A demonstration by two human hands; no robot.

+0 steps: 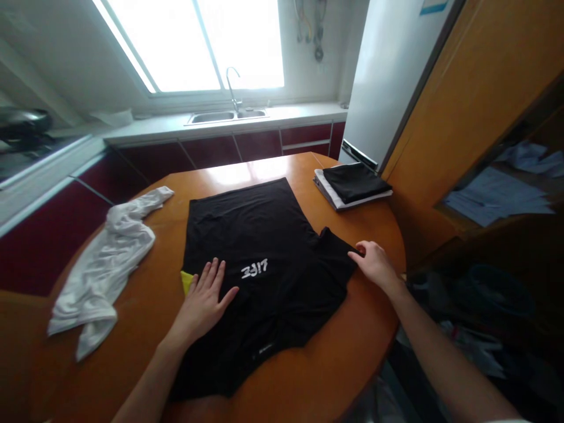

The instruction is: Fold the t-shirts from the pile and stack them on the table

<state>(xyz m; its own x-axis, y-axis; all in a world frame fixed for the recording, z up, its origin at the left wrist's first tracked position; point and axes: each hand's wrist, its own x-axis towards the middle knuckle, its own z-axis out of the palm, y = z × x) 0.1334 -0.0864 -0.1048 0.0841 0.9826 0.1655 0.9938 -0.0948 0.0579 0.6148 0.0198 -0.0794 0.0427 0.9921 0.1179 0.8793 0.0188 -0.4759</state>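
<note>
A black T-shirt [247,235] lies spread on the round wooden table, its hem toward the window and its collar toward me. White lettering upside down to me marks its middle, and a yellow patch [187,281] shows at its left edge. My left hand [205,299] rests flat on the shirt's left part, fingers spread. At the right, my right hand [372,261] pinches the end of the sleeve between thumb and fingers. The far sleeve on the left is partly hidden by my left forearm.
A crumpled white garment [110,258] lies along the table's left side. Folded clothes, black over white [352,185], are stacked at the back right. Beyond the wooden table [352,341] are a counter with a sink [215,117] and a tall fridge [392,76].
</note>
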